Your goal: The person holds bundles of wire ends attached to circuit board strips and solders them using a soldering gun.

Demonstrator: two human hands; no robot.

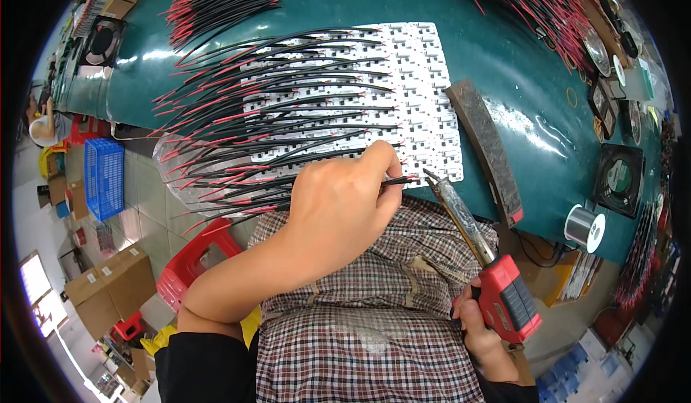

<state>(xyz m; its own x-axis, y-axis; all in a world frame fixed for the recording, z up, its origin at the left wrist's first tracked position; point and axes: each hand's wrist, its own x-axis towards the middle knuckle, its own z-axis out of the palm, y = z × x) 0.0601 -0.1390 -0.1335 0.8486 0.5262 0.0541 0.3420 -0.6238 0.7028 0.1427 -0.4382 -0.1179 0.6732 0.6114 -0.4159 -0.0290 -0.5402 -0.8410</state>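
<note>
A white circuit board panel lies at the table's near edge, dotted with small dark parts. Rows of black-and-red wires stretch from it to the left, their loose ends past its edge. Low on the panel, my left hand pinches a short black wire between thumb and fingers, its end over the bottom row. My right hand is wrapped round the red and black handle of a soldering gun. The gun's thin tip is close to the panel's lower edge, right of the wire; contact I cannot tell.
A dark worn bar lies just right of the panel. Wire bundles are piled at the far left, more wires at the far right. A solder spool and a black fan stand right. A blue basket is left.
</note>
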